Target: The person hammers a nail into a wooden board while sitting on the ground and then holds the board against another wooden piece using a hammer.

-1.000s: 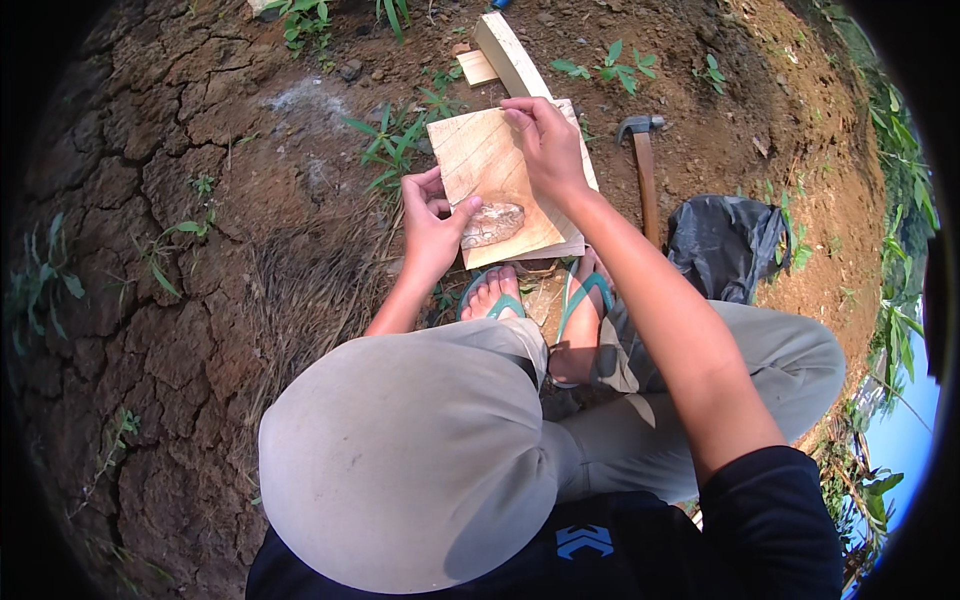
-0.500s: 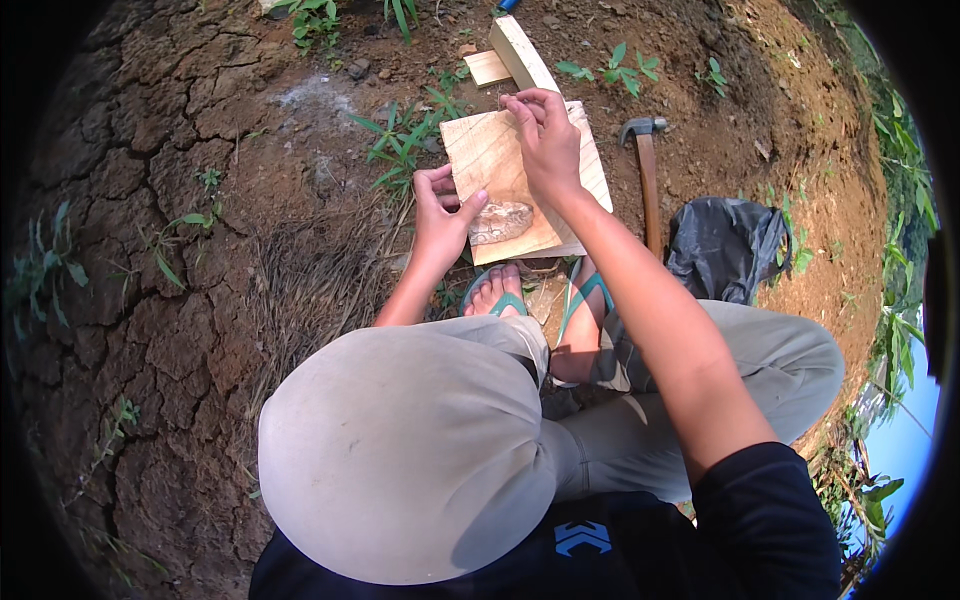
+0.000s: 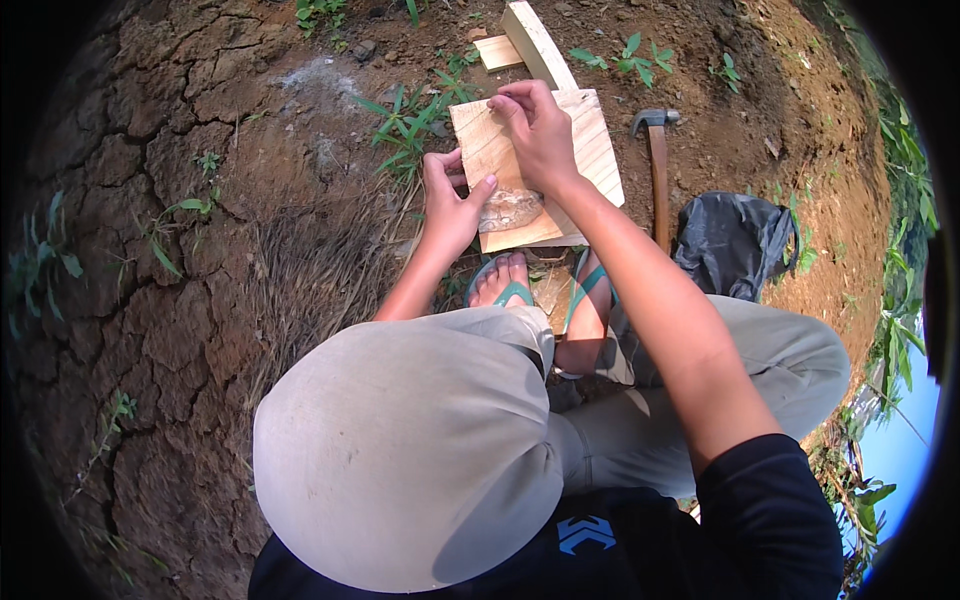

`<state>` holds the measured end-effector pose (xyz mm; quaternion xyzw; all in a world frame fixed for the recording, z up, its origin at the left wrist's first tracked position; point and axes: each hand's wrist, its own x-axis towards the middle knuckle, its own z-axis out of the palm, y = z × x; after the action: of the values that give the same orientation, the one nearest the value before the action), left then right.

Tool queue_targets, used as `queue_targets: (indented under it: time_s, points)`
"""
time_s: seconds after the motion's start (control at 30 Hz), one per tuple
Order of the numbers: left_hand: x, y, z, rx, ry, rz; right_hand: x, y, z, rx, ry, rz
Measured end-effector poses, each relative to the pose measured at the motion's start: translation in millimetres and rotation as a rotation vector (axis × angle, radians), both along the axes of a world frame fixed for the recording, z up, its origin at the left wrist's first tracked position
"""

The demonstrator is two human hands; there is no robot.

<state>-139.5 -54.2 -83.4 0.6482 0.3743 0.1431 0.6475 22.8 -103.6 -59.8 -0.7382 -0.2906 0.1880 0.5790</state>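
A pale square wooden board (image 3: 485, 135) with diagonal grain and a rough, bark-like patch (image 3: 510, 210) lies in front of my feet. My left hand (image 3: 452, 198) grips its left edge, thumb on top and fingers curled at the side. Over the board's upper part, my right hand (image 3: 538, 135) is closed in a pinch, thumb against the forefinger. Whatever it pinches is too small to make out. Another piece of wood (image 3: 598, 150) shows under or behind the board on the right.
A claw hammer (image 3: 658, 170) with a wooden handle lies right of the board, beside a black plastic bag (image 3: 735, 245). Beyond the board are a thick wooden strip (image 3: 540, 48) and a small wood piece (image 3: 498, 52). Green weeds (image 3: 405, 130) grow from the cracked soil at left.
My right hand's pinching fingers have moved left and slightly nearer over the board, from its far edge. The left hand keeps its hold. The whole view has shifted a little.
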Motion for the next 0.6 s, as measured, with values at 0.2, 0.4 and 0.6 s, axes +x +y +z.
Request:
queue_targets:
  time_s: [0.2,0.4,0.6]
  points:
    - [-1.5,-10.7,3.5,0.073,0.034,-0.003,-5.7,3.4,-1.7,-0.029,0.001,0.01]
    - [-3.9,-7.0,-8.2,0.046,-0.018,0.02,-6.4,5.7,-1.9,-0.021,-0.022,0.009]
    - [-3.0,-3.3,-1.2,0.014,-0.004,-0.011,-4.6,6.2,1.0,-0.064,-0.084,0.042]
